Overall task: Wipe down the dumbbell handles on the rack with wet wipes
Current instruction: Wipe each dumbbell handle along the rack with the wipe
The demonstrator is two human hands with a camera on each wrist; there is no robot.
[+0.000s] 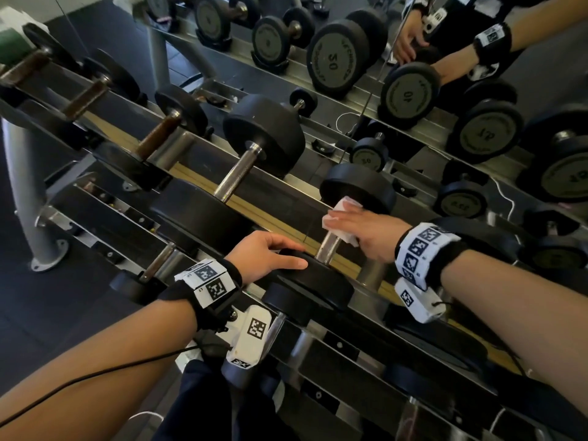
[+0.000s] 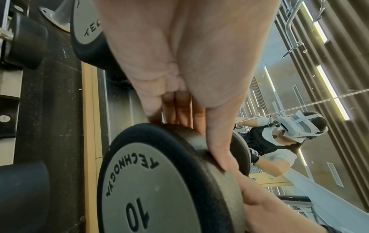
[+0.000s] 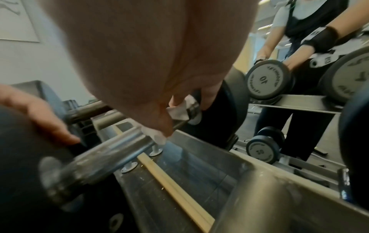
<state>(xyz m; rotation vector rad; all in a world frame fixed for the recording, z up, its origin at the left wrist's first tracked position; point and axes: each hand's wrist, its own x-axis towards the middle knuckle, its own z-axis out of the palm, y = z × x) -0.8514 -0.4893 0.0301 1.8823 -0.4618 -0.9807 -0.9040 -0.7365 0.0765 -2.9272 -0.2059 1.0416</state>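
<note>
Right hand (image 1: 366, 230) had the wet wipe (image 1: 340, 208) wrapped round the dumbbell handle (image 1: 327, 248); left hand (image 1: 264, 254), at its 8 o'clock, gripped that dumbbell's near plate (image 1: 315, 281).

A slanted metal rack (image 1: 25, 192) carries black dumbbells (image 1: 264, 132) side by side.

A gym: a tiered steel rack (image 1: 24, 192) of numbered black dumbbells (image 1: 264, 135) runs from 10 to 4 o'clock, a wall mirror (image 1: 445, 100) at 1 o'clock, dark floor (image 1: 79, 313) at 8 o'clock.
</note>
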